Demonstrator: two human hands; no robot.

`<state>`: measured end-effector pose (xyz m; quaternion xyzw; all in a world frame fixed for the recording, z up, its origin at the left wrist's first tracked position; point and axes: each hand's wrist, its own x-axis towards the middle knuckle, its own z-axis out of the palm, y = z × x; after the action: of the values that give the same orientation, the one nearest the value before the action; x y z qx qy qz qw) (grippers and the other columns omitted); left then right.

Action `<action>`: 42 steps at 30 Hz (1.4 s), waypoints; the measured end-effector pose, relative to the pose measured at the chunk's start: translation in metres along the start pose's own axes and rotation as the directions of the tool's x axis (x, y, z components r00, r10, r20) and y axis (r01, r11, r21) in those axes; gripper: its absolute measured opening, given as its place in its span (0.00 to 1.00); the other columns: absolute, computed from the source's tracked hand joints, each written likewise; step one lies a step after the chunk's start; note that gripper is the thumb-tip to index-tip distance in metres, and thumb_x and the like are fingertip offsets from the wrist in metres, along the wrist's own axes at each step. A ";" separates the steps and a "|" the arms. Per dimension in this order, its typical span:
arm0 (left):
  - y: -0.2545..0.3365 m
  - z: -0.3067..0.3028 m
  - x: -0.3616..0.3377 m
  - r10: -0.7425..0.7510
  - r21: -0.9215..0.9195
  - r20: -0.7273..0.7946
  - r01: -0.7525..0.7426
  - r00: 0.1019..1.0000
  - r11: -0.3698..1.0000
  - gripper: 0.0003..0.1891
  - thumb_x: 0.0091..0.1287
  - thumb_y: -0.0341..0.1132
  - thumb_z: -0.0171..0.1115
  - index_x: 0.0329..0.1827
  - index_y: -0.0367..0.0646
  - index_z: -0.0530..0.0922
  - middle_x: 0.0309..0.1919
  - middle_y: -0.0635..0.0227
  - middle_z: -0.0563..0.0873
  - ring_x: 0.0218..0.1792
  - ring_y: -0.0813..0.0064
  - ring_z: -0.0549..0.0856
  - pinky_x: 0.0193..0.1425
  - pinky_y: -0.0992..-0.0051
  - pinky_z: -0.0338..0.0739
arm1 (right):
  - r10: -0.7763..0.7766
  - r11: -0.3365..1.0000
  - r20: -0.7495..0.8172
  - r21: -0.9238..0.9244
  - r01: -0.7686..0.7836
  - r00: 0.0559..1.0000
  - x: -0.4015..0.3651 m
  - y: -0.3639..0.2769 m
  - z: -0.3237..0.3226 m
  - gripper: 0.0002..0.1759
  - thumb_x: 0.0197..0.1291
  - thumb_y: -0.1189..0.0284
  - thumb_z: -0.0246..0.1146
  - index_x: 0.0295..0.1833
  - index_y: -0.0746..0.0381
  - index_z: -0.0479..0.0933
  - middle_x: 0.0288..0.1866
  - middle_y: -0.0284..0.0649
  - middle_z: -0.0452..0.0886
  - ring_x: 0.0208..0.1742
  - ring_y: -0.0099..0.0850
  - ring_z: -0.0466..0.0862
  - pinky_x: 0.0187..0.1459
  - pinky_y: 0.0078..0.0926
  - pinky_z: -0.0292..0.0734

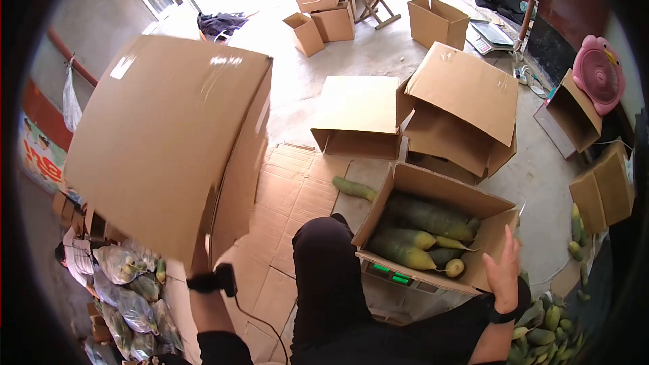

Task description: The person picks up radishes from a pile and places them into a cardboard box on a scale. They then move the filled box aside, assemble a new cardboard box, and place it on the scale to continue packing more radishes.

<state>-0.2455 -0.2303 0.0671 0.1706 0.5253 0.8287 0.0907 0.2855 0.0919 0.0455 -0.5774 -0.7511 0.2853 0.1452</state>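
Note:
A large cardboard box [169, 122] is raised at the left, tilted, with my left hand [201, 257] gripping its lower edge; the fingers are hidden by the cardboard. In front of me stands an open carton [446, 186] with several long green radishes [422, 216] inside. Under it is a scale [400, 278] with a lit green display. My right hand [501, 272] lies against the carton's right wall, fingers stretched out and holding nothing. One loose green radish [354, 188] rests on the floor left of the carton.
Behind the carton are two open boxes, a smaller one [358, 105] and a larger one [466, 91]. Bagged produce [135, 290] lies at the left, a radish pile [547, 331] at the lower right. A folding stool [374, 0] and a pink fan [599, 76] stand farther off.

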 end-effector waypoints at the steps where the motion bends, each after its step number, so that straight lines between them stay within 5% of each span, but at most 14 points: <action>1: -0.013 0.026 -0.002 0.010 -0.045 0.034 -0.009 0.999 0.999 0.20 0.71 0.44 0.49 0.56 0.38 0.74 0.50 0.62 0.82 0.50 0.66 0.81 0.55 0.66 0.76 | 0.001 1.000 -0.007 0.001 -0.001 1.000 0.000 -0.001 0.000 0.43 0.50 0.78 0.62 0.72 0.59 0.53 0.65 0.54 0.62 0.66 0.51 0.64 0.65 0.38 0.61; 3: -0.021 0.058 0.025 0.035 -0.137 0.097 -0.022 0.995 0.990 0.20 0.71 0.45 0.49 0.57 0.38 0.74 0.51 0.62 0.81 0.51 0.66 0.81 0.56 0.65 0.75 | 0.015 1.000 0.016 0.010 -0.015 1.000 -0.001 -0.002 -0.002 0.42 0.50 0.78 0.62 0.72 0.59 0.53 0.65 0.54 0.62 0.66 0.51 0.64 0.65 0.38 0.61; 5: -0.059 0.068 0.063 -0.190 -0.313 0.067 0.202 0.979 0.928 0.21 0.72 0.47 0.48 0.58 0.41 0.73 0.55 0.61 0.80 0.56 0.63 0.78 0.60 0.62 0.73 | 0.005 1.000 0.016 0.014 -0.005 1.000 -0.001 -0.002 -0.003 0.42 0.50 0.77 0.63 0.72 0.59 0.53 0.65 0.55 0.61 0.66 0.53 0.63 0.65 0.40 0.60; 10: -0.116 0.184 0.103 -0.372 -0.408 -0.144 0.288 0.917 0.867 0.18 0.71 0.44 0.52 0.55 0.41 0.76 0.54 0.61 0.80 0.54 0.63 0.79 0.63 0.61 0.72 | -0.012 1.000 0.011 -0.016 0.012 1.000 0.001 -0.002 -0.002 0.42 0.51 0.77 0.63 0.72 0.59 0.53 0.65 0.56 0.60 0.66 0.55 0.62 0.65 0.43 0.60; 18: -0.204 0.288 0.149 -0.484 -0.591 -0.011 0.385 0.875 0.709 0.19 0.70 0.41 0.55 0.59 0.40 0.72 0.56 0.61 0.79 0.55 0.61 0.78 0.61 0.57 0.74 | -0.013 1.000 0.031 -0.017 0.014 0.999 0.006 -0.022 -0.005 0.41 0.49 0.78 0.62 0.71 0.60 0.55 0.64 0.55 0.61 0.65 0.53 0.64 0.65 0.39 0.60; 30: -0.279 0.374 0.139 -0.543 -0.478 -0.002 0.476 0.840 0.738 0.15 0.70 0.38 0.56 0.56 0.43 0.69 0.48 0.65 0.79 0.51 0.65 0.79 0.54 0.58 0.78 | 0.009 1.000 0.054 0.006 -0.009 0.999 0.018 -0.028 -0.004 0.40 0.48 0.78 0.62 0.70 0.62 0.57 0.63 0.56 0.63 0.63 0.53 0.66 0.64 0.38 0.61; 32: -0.279 0.379 0.135 -0.520 -0.426 0.083 0.502 0.850 0.753 0.15 0.71 0.37 0.53 0.58 0.43 0.67 0.51 0.65 0.78 0.52 0.64 0.79 0.55 0.57 0.77 | 0.037 0.998 0.147 -0.048 -0.030 0.988 0.021 -0.024 -0.010 0.36 0.63 0.58 0.57 0.73 0.56 0.54 0.71 0.57 0.55 0.70 0.56 0.57 0.66 0.47 0.59; 33: -0.277 0.381 0.134 -0.508 -0.448 0.093 0.491 0.857 0.747 0.15 0.72 0.36 0.51 0.58 0.42 0.66 0.53 0.64 0.76 0.52 0.63 0.79 0.56 0.56 0.77 | 0.032 0.999 0.152 -0.047 -0.025 0.988 0.021 -0.025 -0.007 0.36 0.63 0.58 0.57 0.73 0.56 0.54 0.71 0.57 0.55 0.70 0.56 0.57 0.66 0.47 0.59; 35: -0.278 0.375 0.141 -0.507 -0.461 0.097 0.490 0.857 0.740 0.15 0.72 0.36 0.50 0.58 0.41 0.66 0.53 0.64 0.76 0.52 0.62 0.78 0.57 0.55 0.76 | 0.010 1.000 0.048 -0.020 -0.009 0.999 0.017 -0.027 0.000 0.40 0.48 0.77 0.62 0.70 0.61 0.57 0.63 0.55 0.63 0.64 0.53 0.66 0.64 0.37 0.61; 40: -0.269 0.353 0.134 -0.544 -0.433 0.237 0.589 0.805 0.683 0.16 0.73 0.38 0.48 0.58 0.40 0.66 0.53 0.60 0.77 0.53 0.59 0.78 0.56 0.54 0.76 | 0.021 1.000 0.061 -0.019 -0.020 0.998 0.015 -0.029 -0.001 0.40 0.48 0.78 0.62 0.70 0.61 0.57 0.63 0.55 0.63 0.64 0.52 0.66 0.65 0.37 0.60; 42: -0.252 0.339 0.123 -0.560 -0.084 0.331 0.615 0.760 0.784 0.16 0.73 0.38 0.47 0.58 0.39 0.66 0.53 0.55 0.77 0.52 0.58 0.79 0.53 0.56 0.78 | 0.009 0.999 0.070 -0.038 -0.006 0.998 0.013 -0.028 0.001 0.40 0.48 0.78 0.62 0.70 0.61 0.57 0.63 0.55 0.63 0.64 0.52 0.66 0.65 0.37 0.60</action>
<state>-0.2382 0.2036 -0.0050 0.1060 0.4529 0.7694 0.4379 0.2597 0.0993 0.0600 -0.5725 -0.7588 0.2917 0.1068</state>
